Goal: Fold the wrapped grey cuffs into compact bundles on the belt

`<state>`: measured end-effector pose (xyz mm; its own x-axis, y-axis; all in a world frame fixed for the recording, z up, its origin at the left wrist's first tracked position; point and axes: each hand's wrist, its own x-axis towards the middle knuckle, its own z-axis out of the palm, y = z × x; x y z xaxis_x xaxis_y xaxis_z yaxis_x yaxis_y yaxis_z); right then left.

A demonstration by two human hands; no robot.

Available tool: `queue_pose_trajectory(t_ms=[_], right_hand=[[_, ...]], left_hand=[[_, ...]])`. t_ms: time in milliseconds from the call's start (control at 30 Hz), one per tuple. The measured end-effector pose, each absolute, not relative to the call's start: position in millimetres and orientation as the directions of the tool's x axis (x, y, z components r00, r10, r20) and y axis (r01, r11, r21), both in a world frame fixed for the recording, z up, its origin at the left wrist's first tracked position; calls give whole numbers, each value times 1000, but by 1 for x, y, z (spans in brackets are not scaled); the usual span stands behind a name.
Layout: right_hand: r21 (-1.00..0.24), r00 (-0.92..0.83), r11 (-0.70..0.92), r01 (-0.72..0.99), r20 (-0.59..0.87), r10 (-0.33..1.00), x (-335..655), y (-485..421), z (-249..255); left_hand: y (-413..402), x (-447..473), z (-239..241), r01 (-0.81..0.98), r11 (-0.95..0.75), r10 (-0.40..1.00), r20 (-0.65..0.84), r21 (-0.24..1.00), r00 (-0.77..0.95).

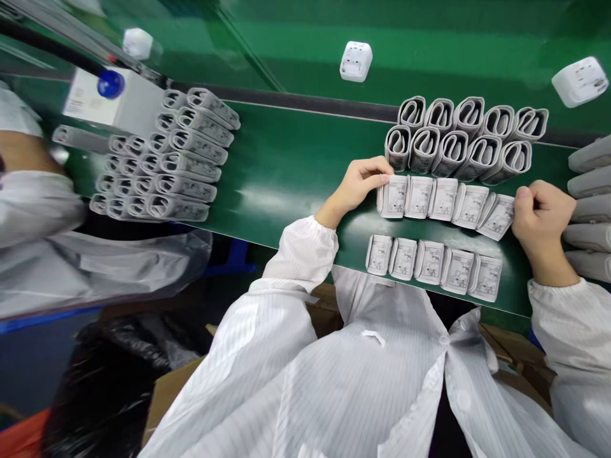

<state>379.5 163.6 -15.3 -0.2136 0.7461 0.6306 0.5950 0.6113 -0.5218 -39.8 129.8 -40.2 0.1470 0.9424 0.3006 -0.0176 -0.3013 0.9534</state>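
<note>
five cuffs (443, 205) in a row

your left hand (358, 184) and right hand (541, 229) grip the row's two ends with closed fingers, on the green belt (296, 210). five more cuffs (434, 264) lie just below, ten rolled cuffs (458, 137) just above.

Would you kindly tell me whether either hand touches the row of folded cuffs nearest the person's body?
No; the left hand and right hand touch the row beyond it.

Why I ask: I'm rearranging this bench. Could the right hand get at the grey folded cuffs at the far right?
Probably yes: the right hand lies almost against the grey folded cuffs, and nothing stands between them.
</note>
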Motion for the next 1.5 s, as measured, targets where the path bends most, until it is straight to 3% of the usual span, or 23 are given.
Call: queue_pose_trajectory(t_ms=[533, 1300, 1500], right_hand=[[-453, -259, 697, 556, 702, 664, 378, 165, -15], [-521, -202, 609, 599, 637, 744, 375, 162, -16], [-502, -236, 653, 567, 661, 713, 376, 161, -13]], left_hand=[[128, -37, -31, 26, -322, 937, 315, 946, 151], [128, -36, -30, 11, -317, 943, 313, 949, 112], [126, -34, -27, 5, -318, 943, 316, 948, 100]])
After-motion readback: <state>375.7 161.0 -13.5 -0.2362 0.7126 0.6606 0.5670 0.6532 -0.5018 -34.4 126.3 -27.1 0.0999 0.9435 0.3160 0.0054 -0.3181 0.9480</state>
